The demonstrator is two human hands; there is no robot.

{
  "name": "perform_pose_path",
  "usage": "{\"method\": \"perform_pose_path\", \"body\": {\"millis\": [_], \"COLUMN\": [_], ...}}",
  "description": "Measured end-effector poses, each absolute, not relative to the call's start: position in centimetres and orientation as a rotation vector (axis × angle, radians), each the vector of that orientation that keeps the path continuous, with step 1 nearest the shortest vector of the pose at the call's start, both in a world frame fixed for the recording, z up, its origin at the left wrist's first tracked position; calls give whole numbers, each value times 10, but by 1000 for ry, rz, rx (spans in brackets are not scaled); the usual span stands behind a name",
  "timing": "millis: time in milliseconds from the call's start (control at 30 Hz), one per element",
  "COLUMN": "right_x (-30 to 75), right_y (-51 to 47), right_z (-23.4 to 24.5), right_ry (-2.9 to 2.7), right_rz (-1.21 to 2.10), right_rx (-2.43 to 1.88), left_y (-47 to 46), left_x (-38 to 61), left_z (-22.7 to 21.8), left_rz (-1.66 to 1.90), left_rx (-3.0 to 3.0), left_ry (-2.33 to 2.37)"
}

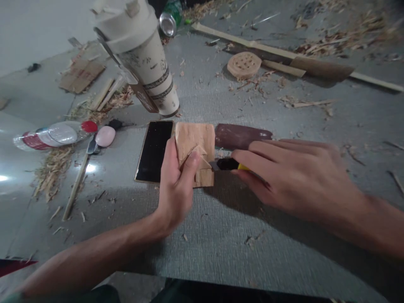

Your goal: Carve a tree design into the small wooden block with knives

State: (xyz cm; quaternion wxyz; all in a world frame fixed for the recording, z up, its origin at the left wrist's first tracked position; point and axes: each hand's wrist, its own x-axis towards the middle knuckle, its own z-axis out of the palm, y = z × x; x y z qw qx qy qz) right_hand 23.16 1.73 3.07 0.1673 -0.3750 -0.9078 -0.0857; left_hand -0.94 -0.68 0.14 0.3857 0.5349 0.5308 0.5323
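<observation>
1. Biggest risk as I see it: the short blade of the yellow-and-black utility knife (227, 164) points straight at the left hand (175, 185), whose thumb sits right on the cut face. One slip through the grain could nick it.
2. The pale, partly carved wooden block (195, 148) lies on the grey counter (221, 235), just beside a black phone (154, 150), which could get scratched.
3. Left hand wraps the block from the side, thumb on top.
4. Right hand (293, 176) lies low and flat, fingers closed round the knife, forearm coming in from the right.
</observation>
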Motion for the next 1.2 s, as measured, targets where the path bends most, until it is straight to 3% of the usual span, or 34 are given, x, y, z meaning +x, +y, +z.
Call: {"method": "perform_pose_path", "body": {"millis": [300,400,500,767,1200], "right_x": [232,259,282,251,242], "right_y": [21,42,58,41,36], "right_z": [35,43,48,35,29], "right_ry": [-2521,-2300,-2063,-2534,-2631], "right_rz": [-294,-275,-200,-317,-207], "right_rx": [-1086,-1409,-1596,-886,-794], "left_y": [-6,-18,-21,-2,0], "left_x": [-11,-8,-7,-14,-12], "left_z": [5,9,11,-2,1], "left_rz": [1341,1149,1184,1309,1351], "left_rx": [1357,1392,1468,1358,1533], "left_ry": [1336,1205,1199,1356,1268]}}
